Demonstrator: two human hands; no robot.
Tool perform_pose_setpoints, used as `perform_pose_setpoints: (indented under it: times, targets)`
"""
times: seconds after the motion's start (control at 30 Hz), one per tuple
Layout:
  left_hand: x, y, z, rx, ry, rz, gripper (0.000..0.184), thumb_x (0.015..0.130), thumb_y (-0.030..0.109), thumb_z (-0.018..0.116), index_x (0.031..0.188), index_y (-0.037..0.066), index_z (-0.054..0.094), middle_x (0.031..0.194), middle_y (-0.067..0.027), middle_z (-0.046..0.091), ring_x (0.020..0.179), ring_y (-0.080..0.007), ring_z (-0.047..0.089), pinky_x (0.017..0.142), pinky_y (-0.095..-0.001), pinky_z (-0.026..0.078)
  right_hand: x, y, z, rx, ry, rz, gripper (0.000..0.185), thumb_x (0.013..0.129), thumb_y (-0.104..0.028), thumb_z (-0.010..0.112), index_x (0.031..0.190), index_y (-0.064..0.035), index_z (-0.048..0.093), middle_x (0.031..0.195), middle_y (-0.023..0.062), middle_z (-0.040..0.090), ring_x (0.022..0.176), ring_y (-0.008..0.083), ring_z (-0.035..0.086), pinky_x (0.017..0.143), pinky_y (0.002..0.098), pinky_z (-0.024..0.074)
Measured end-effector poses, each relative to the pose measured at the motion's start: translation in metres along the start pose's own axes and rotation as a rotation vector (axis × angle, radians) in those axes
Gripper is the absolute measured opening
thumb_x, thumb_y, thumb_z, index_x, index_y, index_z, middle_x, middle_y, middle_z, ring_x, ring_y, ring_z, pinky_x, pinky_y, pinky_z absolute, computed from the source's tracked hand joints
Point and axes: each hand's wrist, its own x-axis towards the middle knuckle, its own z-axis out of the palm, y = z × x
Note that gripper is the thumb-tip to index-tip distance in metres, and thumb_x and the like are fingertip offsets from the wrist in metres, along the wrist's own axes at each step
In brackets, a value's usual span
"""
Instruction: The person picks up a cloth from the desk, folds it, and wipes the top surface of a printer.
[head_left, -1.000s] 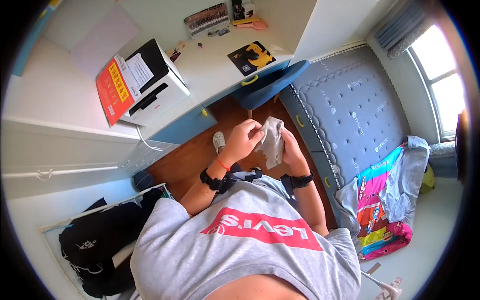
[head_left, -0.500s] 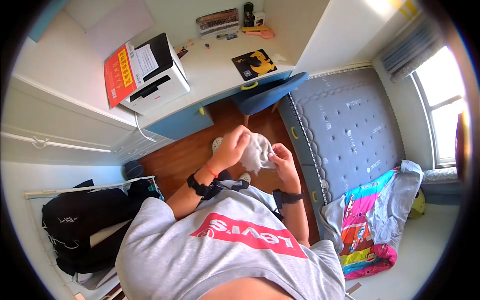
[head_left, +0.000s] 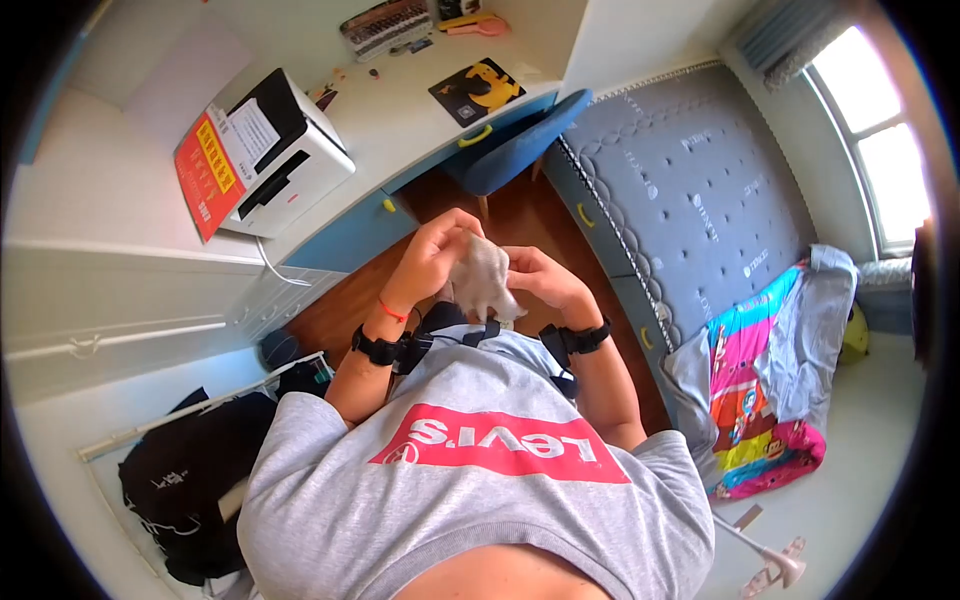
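Observation:
A crumpled light grey cloth (head_left: 482, 278) hangs between my two hands, in front of my shirt and above the wooden floor. My left hand (head_left: 436, 252), with a red string on the wrist, pinches its upper left edge. On the other side, my right hand (head_left: 543, 276) has its fingers closed on the cloth's right edge. Black straps with small devices circle both wrists. The cloth's lower edge droops loosely in uneven folds.
A blue chair (head_left: 510, 150) stands at the desk, which bears a printer (head_left: 305, 175) and a mouse pad (head_left: 476, 91). Right of it is a grey mattress (head_left: 690, 190) with a colourful cloth (head_left: 745, 400) at its end. Black clothes (head_left: 200, 480) hang on a rack at lower left.
The cloth and both hands have shifted left and closer to my body. My fingers have changed position along its edges, and it now hangs more bunched.

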Motion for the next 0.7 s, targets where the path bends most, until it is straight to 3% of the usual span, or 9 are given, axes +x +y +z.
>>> perform_pose_setpoints:
  times: [0.07,0.1,0.2,0.33,0.37,0.47,0.5,0.6,0.7]
  targets:
    - [0.004,-0.002,-0.003,0.05,0.003,0.007,0.011,0.102,0.006,0.051,0.106,0.003,0.061,0.091,-0.004,0.069,0.086,-0.0091,0.063,0.078,-0.0237,0.049,0.001,0.009,-0.014,-0.025,-0.114,0.091,0.022,0.096,-0.019,0.07,0.107,-0.0006,0.065,0.088,0.0003,0.068,0.076,0.0084,0.063,0.068,0.0239,0.0517]
    - [0.007,-0.003,-0.005,0.078,0.023,0.009,0.012,0.101,0.005,0.052,0.106,0.002,0.062,0.091,-0.0052,0.07,0.086,-0.0097,0.064,0.077,-0.0242,0.05,0.002,0.012,-0.015,0.01,-0.072,0.092,0.019,0.092,-0.016,0.074,0.1,-0.0007,0.067,0.084,0.0002,0.068,0.069,0.0073,0.062,0.061,0.0229,0.0508]
    - [0.015,0.004,-0.008,0.309,0.06,-0.002,0.013,0.102,0.005,0.055,0.11,0.001,0.064,0.092,-0.0066,0.073,0.085,-0.0094,0.066,0.076,-0.0242,0.05,-0.003,0.013,-0.016,-0.111,0.058,0.039,0.019,0.088,-0.013,0.077,0.098,-0.0006,0.067,0.08,-0.0008,0.067,0.069,0.0067,0.062,0.06,0.0219,0.0494]
    - [0.022,0.005,-0.01,0.497,0.108,-0.001,0.015,0.1,0.006,0.06,0.109,-0.002,0.068,0.09,-0.0072,0.074,0.082,-0.0085,0.066,0.072,-0.024,0.051,-0.006,0.031,-0.03,-0.433,0.308,0.003,0.019,0.079,-0.015,0.084,0.08,-0.0028,0.068,0.068,-0.0021,0.061,0.06,0.0068,0.053,0.056,0.0252,0.0424]
    - [0.024,0.004,-0.012,0.525,0.113,0.011,0.015,0.1,0.007,0.061,0.108,-0.002,0.069,0.089,-0.0078,0.074,0.081,-0.0088,0.066,0.071,-0.0242,0.051,-0.008,0.034,-0.032,-0.408,0.362,-0.008,0.022,0.075,-0.016,0.086,0.074,-0.0029,0.068,0.074,0.0004,0.063,0.063,0.0092,0.052,0.058,0.0279,0.0417]
    - [0.025,0.002,-0.014,0.59,0.134,0.04,0.014,0.099,0.008,0.062,0.106,-0.002,0.07,0.086,-0.0087,0.074,0.078,-0.0096,0.066,0.069,-0.0251,0.051,-0.015,0.029,-0.034,-0.611,0.45,-0.241,0.022,0.075,-0.016,0.085,0.074,-0.0024,0.068,0.086,0.0025,0.066,0.074,0.012,0.056,0.066,0.029,0.0434]
    - [0.025,0.0,-0.015,0.601,0.137,0.052,0.015,0.099,0.009,0.062,0.104,-0.002,0.07,0.086,-0.0084,0.074,0.078,-0.01,0.065,0.069,-0.0255,0.051,-0.018,0.029,-0.037,-0.587,0.408,-0.271,0.024,0.077,-0.016,0.086,0.08,-0.0039,0.065,0.099,0.005,0.065,0.095,0.015,0.059,0.077,0.028,0.044]
    - [0.025,0.005,-0.016,0.649,0.124,0.071,0.017,0.101,0.013,0.062,0.102,-0.002,0.07,0.084,-0.007,0.073,0.076,-0.011,0.063,0.068,-0.0263,0.05,-0.022,0.027,-0.034,-0.463,0.458,-0.506,0.024,0.079,-0.017,0.082,0.082,-0.0015,0.064,0.093,0.0025,0.065,0.09,0.0131,0.057,0.077,0.031,0.0458]
    - [0.023,0.011,-0.014,0.622,0.094,0.051,0.021,0.102,0.017,0.061,0.1,-0.002,0.069,0.083,-0.005,0.07,0.075,-0.0113,0.06,0.07,-0.0261,0.049,-0.034,0.024,-0.036,-0.201,0.44,-0.278,0.023,0.09,-0.021,0.074,0.094,-0.0036,0.06,0.087,-0.0018,0.061,0.083,0.0082,0.055,0.072,0.0271,0.0457]
